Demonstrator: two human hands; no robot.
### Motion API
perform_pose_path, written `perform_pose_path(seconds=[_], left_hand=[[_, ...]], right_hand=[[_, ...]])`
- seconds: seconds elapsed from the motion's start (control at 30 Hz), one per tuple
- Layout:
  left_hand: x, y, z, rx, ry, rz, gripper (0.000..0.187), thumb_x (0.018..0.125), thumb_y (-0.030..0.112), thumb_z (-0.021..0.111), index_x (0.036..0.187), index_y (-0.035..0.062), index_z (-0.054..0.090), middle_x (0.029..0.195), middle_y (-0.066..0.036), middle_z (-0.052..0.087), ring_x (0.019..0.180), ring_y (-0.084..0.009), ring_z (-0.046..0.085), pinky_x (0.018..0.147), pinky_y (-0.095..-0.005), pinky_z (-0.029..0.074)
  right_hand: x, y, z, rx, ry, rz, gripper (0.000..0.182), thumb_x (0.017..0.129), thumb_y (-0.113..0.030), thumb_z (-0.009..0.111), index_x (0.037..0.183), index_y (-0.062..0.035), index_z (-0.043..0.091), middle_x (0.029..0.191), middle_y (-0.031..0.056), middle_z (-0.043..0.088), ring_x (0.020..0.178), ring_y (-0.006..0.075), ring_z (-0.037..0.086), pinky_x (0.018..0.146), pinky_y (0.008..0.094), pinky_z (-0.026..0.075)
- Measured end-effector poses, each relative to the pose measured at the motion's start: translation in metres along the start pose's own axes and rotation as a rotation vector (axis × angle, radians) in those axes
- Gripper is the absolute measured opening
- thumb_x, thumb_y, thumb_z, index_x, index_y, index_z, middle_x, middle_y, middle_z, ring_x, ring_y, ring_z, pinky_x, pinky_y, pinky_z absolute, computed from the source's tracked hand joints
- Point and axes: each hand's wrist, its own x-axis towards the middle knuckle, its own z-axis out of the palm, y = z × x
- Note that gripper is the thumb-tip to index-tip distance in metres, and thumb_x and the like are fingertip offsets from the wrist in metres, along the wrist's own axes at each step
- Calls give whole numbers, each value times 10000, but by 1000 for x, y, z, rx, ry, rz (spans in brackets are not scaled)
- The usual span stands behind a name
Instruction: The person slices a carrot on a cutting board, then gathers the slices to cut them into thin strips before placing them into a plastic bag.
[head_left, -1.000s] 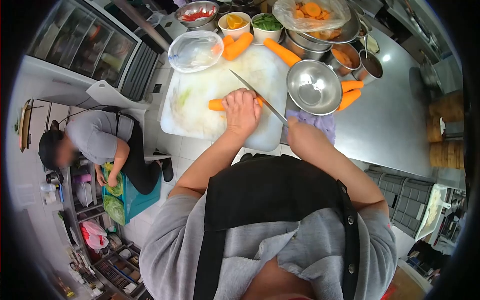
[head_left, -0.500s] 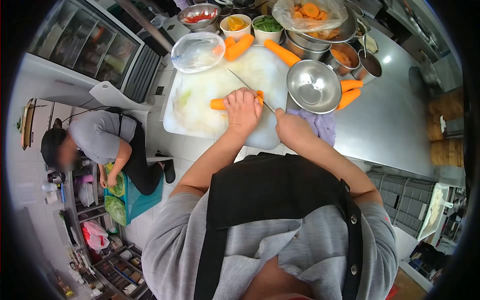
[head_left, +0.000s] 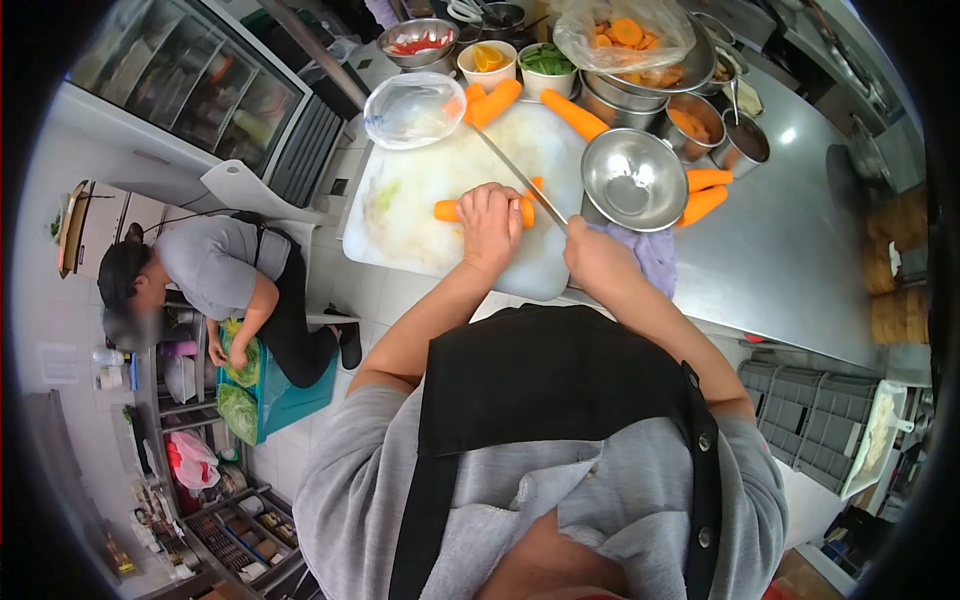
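Note:
My left hand (head_left: pixel 489 228) is closed over a peeled carrot (head_left: pixel 447 211) on the white cutting board (head_left: pixel 400 235), its fingers pressing the carrot down. A cut orange piece (head_left: pixel 537 185) lies beyond the carrot's right end. My right hand (head_left: pixel 597 258) grips a knife (head_left: pixel 515 168) by its handle, which the hand hides. The long blade slants away to the upper left over the board, just right of the carrot's end. An empty steel bowl (head_left: pixel 634 178) stands right of the board.
More carrots (head_left: pixel 495 102) lie at the board's far edge. A plastic-lined bowl (head_left: pixel 415 110) sits at its far left corner. A bag of carrot slices (head_left: pixel 630 45) rests on stacked bowls. Beside the board is a purple cloth (head_left: pixel 640 255). A co-worker (head_left: pixel 215 262) sits at left, handling leafy greens.
The knife has shifted away from the carrot's end toward the right, its blade now showing more fully. My left hand stays on the carrot. The whole view has shifted slightly.

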Motion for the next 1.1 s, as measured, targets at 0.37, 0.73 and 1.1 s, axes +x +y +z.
perform_pose_path(seconds=[0.37, 0.73, 1.1], left_hand=[[64, 13, -12, -41, -488, -156, 310, 860, 272, 673, 1075, 54, 625, 1005, -141, 662, 886, -311, 650, 831, -424, 510], [113, -16, 25, -298, -1006, -536, 349, 827, 142, 688, 1153, 36, 623, 981, -74, 666, 862, -169, 644, 780, -281, 522], [128, 5, -21, -948, -867, -735, 306, 911, 36, 600, 1212, 9, 552, 1019, -30, 570, 905, -117, 610, 844, -266, 554]], right_hand=[[-73, 27, -62, 203, 168, 112, 200, 933, -171, 545, 973, 4, 458, 749, 239, 630, 719, 440, 614, 624, 524, 460], [-95, 43, -62, 300, 229, 103, 208, 931, -182, 553, 966, 6, 472, 806, 247, 647, 758, 451, 618, 657, 517, 474], [-105, 51, -56, 338, 247, 133, 200, 923, -173, 566, 959, 1, 474, 853, 250, 663, 791, 453, 629, 682, 505, 491]])
